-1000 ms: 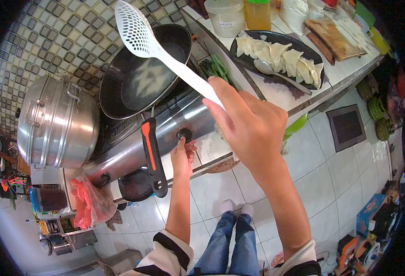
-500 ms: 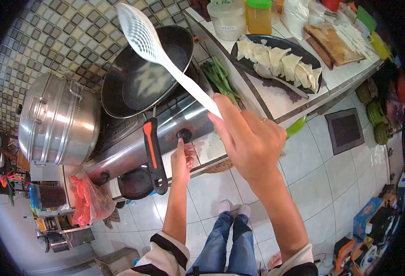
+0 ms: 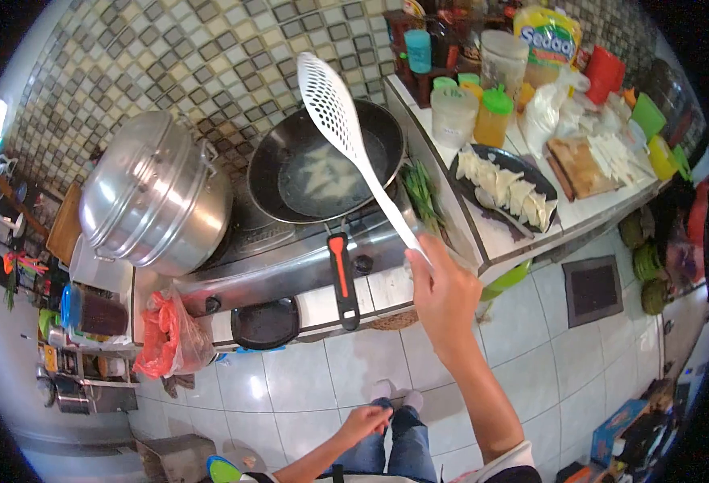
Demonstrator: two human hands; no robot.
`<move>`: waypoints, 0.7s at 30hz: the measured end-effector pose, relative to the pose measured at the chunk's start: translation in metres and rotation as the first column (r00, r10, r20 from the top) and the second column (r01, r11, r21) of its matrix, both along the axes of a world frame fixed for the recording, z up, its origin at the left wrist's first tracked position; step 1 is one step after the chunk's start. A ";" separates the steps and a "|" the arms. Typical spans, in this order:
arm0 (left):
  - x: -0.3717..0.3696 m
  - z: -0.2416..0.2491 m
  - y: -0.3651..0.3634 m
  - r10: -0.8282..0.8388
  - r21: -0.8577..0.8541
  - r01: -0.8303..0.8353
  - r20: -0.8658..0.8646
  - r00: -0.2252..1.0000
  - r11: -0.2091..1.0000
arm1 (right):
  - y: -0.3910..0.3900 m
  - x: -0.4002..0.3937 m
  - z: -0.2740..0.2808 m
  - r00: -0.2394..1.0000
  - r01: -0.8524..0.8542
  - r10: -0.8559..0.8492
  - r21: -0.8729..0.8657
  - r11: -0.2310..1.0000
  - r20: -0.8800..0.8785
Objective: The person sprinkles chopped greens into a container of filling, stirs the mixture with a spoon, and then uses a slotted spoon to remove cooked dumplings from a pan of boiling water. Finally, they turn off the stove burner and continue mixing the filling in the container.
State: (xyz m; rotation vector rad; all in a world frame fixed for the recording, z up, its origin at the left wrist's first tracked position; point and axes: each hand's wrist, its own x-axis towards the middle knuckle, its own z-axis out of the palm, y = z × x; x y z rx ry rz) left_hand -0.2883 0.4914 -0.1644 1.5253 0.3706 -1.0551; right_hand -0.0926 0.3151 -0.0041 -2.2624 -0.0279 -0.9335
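My right hand (image 3: 445,302) is wrapped round the handle of a white slotted spoon (image 3: 332,106), whose head hangs above the pan's right part. The black pan (image 3: 270,181) sits on the stove with pale dumplings (image 3: 322,173) in liquid; its black and red handle (image 3: 342,278) points toward me. My left hand (image 3: 366,422) is low in front of my legs with its fingers curled; whatever it may hold is too small to make out. To the right, more folded dumplings (image 3: 499,187) lie in a row on a dark oval plate (image 3: 541,179).
A large metal steamer (image 3: 157,197) stands left of the pan. Green leaves (image 3: 421,193) lie right of the stove. Jars (image 3: 454,117), a wooden board (image 3: 577,167) and a flour bag (image 3: 542,117) are on the right counter. A black tray (image 3: 266,324) and red bag (image 3: 160,334) sit at the front edge.
My left hand has left the stove knob and dropped toward my body. The view has shifted, showing more of the wall and back counter. My right hand still holds the spoon over the pan.
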 end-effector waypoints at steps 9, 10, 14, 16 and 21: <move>-0.065 0.001 0.059 -0.187 0.235 0.118 0.299 0.936 0.965 | 0.072 -0.083 0.069 0.465 -0.149 0.869 0.952 0.267 -0.171; -0.065 0.005 0.067 -0.175 0.272 0.094 0.293 0.940 0.958 | 0.081 -0.094 0.067 0.446 -0.255 0.851 0.872 0.417 -0.276; -0.078 0.000 0.093 -0.022 0.291 -0.073 0.310 0.950 0.954 | 0.119 -0.112 0.023 0.340 -0.498 0.820 0.651 0.573 -0.460; -0.085 -0.004 0.104 -0.056 0.358 -0.032 0.233 0.971 0.933 | 0.133 -0.109 -0.022 0.606 -0.659 0.652 0.173 0.732 -0.456; -0.100 -0.011 0.115 -0.023 0.373 -0.041 0.168 0.985 0.927 | 0.129 -0.065 -0.124 0.671 -0.714 0.501 -0.294 0.636 -0.547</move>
